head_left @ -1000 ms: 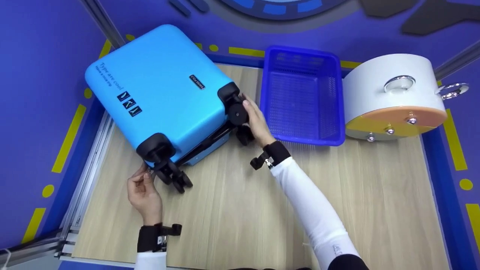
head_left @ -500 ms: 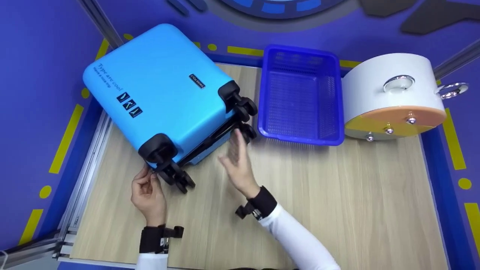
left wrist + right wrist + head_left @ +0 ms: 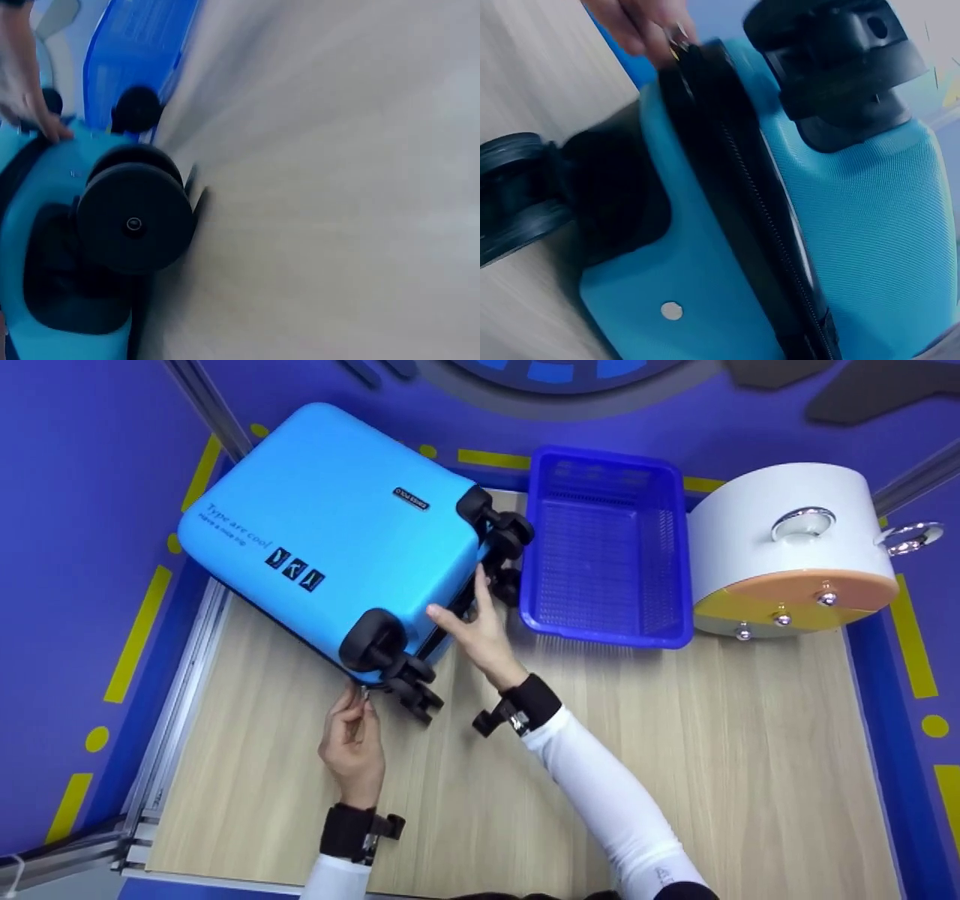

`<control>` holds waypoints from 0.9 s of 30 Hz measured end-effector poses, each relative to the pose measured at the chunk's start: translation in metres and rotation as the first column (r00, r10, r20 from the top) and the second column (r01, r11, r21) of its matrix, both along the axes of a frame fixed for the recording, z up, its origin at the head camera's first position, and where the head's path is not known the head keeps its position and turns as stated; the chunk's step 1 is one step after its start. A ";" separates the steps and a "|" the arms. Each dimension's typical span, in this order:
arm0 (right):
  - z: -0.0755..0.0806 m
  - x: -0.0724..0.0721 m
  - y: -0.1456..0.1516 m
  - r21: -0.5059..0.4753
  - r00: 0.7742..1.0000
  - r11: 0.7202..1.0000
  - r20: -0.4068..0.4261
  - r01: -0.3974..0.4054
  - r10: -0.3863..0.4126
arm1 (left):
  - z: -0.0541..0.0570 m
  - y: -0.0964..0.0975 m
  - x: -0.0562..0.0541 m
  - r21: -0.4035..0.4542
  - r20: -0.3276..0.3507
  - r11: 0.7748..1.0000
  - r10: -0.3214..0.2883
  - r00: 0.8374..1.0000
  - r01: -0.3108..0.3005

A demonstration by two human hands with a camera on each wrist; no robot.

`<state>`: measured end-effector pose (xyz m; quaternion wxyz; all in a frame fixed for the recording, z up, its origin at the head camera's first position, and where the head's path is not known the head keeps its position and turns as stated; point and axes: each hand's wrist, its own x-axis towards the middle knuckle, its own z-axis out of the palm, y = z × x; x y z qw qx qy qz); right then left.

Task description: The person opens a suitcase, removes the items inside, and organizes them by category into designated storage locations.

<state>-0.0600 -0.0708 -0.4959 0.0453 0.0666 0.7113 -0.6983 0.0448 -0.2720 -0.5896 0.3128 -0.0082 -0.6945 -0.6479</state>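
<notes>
A light blue hard-shell suitcase (image 3: 330, 502) lies flat at the left with its black caster wheels (image 3: 405, 671) facing the person. At its near corner my left hand (image 3: 356, 757) pinches a small metal zipper pull (image 3: 678, 39), fingertips right at the zip. The black zip band (image 3: 727, 172) runs along the wheeled end in the right wrist view. My right hand (image 3: 487, 645) lies against that end between the wheel pairs, thumb and fingers extended, thumb at the upper shell's edge. In the left wrist view a large wheel (image 3: 135, 214) hides part of the suitcase.
A blue plastic basket (image 3: 607, 639) stands right of the suitcase, close to its far wheels. Farther right is a white drum-shaped container (image 3: 750, 517) with coloured drawers and chrome handles. Blue panels (image 3: 75, 547) wall the wooden table (image 3: 675, 780).
The suitcase has swung slightly, its wheeled end shifting right. My left hand has moved right with the zipper pull. My right hand has left the far wheel and now touches the suitcase's wheeled end.
</notes>
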 end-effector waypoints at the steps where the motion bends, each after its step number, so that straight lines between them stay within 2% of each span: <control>1: 0.001 -0.004 0.002 0.027 1.000 1.000 0.011 0.000 0.000 | 0.000 0.003 -0.001 -0.004 -0.006 1.000 -0.012 1.000 0.012; 5: 0.004 -0.017 0.010 0.136 0.999 0.991 0.035 0.003 -0.007 | 0.000 0.011 -0.008 -0.045 -0.032 0.999 -0.023 0.999 0.021; 6: 0.005 -0.018 0.011 0.173 1.000 0.985 0.015 0.008 -0.011 | 0.005 0.011 -0.010 -0.070 -0.040 0.997 -0.017 0.999 0.014; 8: 0.005 -0.018 0.012 0.253 0.996 0.967 -0.094 0.025 -0.001 | 0.008 0.008 -0.015 -0.133 -0.057 0.991 0.002 0.998 -0.010; 9: 0.006 -0.018 0.013 0.310 0.983 0.950 -0.184 0.036 0.023 | 0.010 0.005 -0.017 -0.166 -0.068 0.986 0.014 0.998 -0.025; 10: 0.006 -0.020 0.014 0.379 0.957 0.924 -0.282 0.047 0.067 | 0.013 0.003 -0.020 -0.200 -0.076 0.979 0.022 0.997 -0.037; 11: 0.006 -0.021 0.015 0.452 0.918 0.890 -0.376 0.063 0.126 | 0.016 0.001 -0.022 -0.234 -0.082 0.971 0.027 0.996 -0.046; 13: 0.007 -0.026 0.017 0.573 0.815 0.814 -0.516 0.101 0.262 | 0.019 -0.004 -0.027 -0.281 -0.098 0.958 0.029 0.995 -0.055; 14: 0.007 -0.028 0.018 0.623 0.770 0.774 -0.549 0.116 0.326 | 0.022 -0.006 -0.029 -0.291 -0.102 0.955 0.028 0.994 -0.057; 15: 0.006 -0.030 0.019 0.663 0.735 0.739 -0.560 0.120 0.383 | 0.026 -0.007 -0.030 -0.300 -0.105 0.952 0.030 0.994 -0.061; 16: 0.006 -0.031 0.020 0.693 0.718 0.713 -0.551 0.109 0.426 | 0.029 -0.009 -0.032 -0.301 -0.106 0.952 0.032 0.994 -0.062; 19: 0.003 -0.031 0.020 0.731 0.716 0.679 -0.513 0.075 0.473 | 0.035 -0.016 -0.038 -0.281 -0.093 0.957 0.049 0.995 -0.073; 22: 0.000 -0.031 0.020 0.731 0.725 0.679 -0.499 0.059 0.474 | 0.037 -0.024 -0.044 -0.276 -0.076 0.957 0.072 0.995 -0.090; 27: -0.001 -0.031 0.020 0.724 0.724 0.687 -0.509 0.068 0.466 | 0.038 -0.030 -0.051 -0.337 -0.067 0.937 0.076 0.995 -0.094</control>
